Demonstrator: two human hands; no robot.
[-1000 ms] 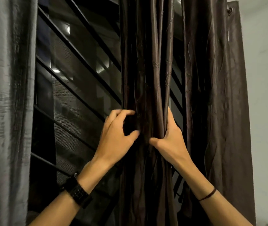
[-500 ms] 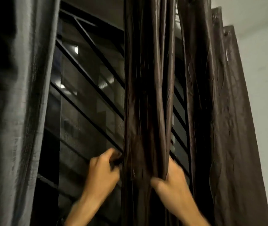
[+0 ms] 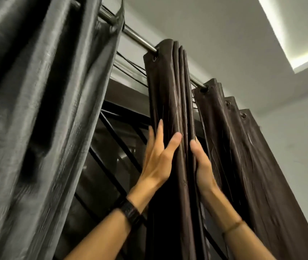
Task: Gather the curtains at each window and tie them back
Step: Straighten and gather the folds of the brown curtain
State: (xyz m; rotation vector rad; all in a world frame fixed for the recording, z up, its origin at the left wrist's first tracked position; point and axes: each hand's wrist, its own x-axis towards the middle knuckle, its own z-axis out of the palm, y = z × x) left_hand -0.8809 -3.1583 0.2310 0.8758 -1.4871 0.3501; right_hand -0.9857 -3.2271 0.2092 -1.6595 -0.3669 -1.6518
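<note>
Curtains of dark brown fabric (image 3: 168,94) are hung by eyelets from a metal curtain rod (image 3: 136,37), and one stretch of them is gathered into a tight bundle of folds directly below the rod's middle part. This bundle is flanked by both hands, well below the rod. The left hand (image 3: 158,158) is laid against the bundle's left side with its fingers (image 3: 160,128) straight and pointing up toward the rod, while its thumb is spread wide and pressed flat across the front folds; nothing is pinched by it. The right hand (image 3: 202,166) is set against the bundle's right side, its thumb lying straight along the fabric; its other fingers are hidden behind the folds, so whether cloth is clasped there cannot be told. A further brown panel (image 3: 247,156) is hung in looser folds from the rod's right stretch, just apart from the bundle. A grey curtain (image 3: 37,119), blurred, is hung from the rod's left stretch. Below the rod, a dark window grille (image 3: 112,147) with slanted bars is seen between grey curtain and bundle. A black watch (image 3: 130,211) is worn on the left wrist and a thin band (image 3: 232,226) on the right. Above the rod, a lit ceiling recess (image 3: 299,47) is seen.
</note>
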